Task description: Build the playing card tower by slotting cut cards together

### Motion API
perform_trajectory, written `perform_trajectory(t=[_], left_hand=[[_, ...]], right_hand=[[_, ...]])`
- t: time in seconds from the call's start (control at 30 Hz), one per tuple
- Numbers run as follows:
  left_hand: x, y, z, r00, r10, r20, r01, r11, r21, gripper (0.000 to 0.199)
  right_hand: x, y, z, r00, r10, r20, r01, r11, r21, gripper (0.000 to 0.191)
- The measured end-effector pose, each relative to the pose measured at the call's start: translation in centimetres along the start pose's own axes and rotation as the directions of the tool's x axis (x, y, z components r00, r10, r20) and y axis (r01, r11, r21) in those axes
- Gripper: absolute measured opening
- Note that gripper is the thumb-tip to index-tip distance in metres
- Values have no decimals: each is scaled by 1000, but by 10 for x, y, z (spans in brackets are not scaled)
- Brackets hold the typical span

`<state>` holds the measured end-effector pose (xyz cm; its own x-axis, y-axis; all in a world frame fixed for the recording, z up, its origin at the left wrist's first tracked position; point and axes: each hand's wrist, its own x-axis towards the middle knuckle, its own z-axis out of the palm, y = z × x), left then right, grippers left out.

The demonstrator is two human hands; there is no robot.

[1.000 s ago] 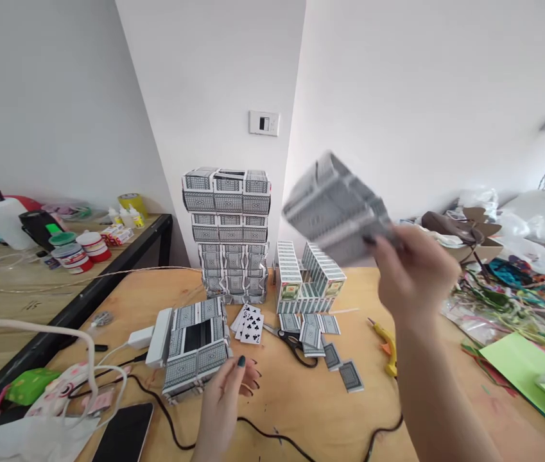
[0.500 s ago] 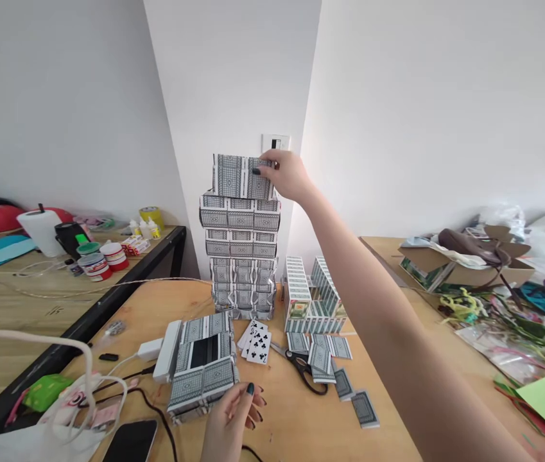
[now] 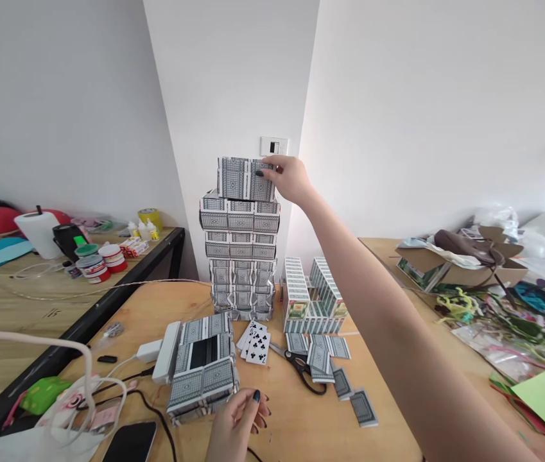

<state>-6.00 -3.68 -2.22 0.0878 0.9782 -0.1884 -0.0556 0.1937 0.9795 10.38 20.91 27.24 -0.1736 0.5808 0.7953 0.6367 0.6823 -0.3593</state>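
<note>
A tower (image 3: 242,247) built of folded, grey-patterned playing cards stands against the wall corner. On top of it rests a small block of playing cards (image 3: 234,179), slightly tilted. My right hand (image 3: 289,176) pinches this block at its upper right corner, thumb in front, fingers behind. Low in the middle, my left hand (image 3: 238,423) hovers near the table with loosely curled, parted fingers and nothing visible in it. Just left of it lies another folded-card structure (image 3: 205,378) with a dark opening. A few face-up cards (image 3: 257,345) lie at the tower's foot.
Stacked card boxes (image 3: 296,289) stand right of the tower. Scissors (image 3: 303,372) and face-down cards (image 3: 363,407) lie before them. A phone (image 3: 132,441), cables and a white power strip (image 3: 167,353) are at left. A cardboard box (image 3: 455,269) sits at right.
The block of cards on the tower top has shifted slightly right and turned a little, still in my right hand. My left hand has moved slightly right and down.
</note>
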Motion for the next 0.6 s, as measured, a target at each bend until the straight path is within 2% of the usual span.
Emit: perform_trajectory(t=[0.37,0.6], left_hand=[[1,-2,1,1000,11,19,-11,1000,28,44],[2,-6,1,1000,10,-3,-10,999,38,44]], right_hand=[[-1,-13,-9,998,4,56,-6,1000,28,26],[1,-16,-12,1000,-18,23,18,1000,-2,29]])
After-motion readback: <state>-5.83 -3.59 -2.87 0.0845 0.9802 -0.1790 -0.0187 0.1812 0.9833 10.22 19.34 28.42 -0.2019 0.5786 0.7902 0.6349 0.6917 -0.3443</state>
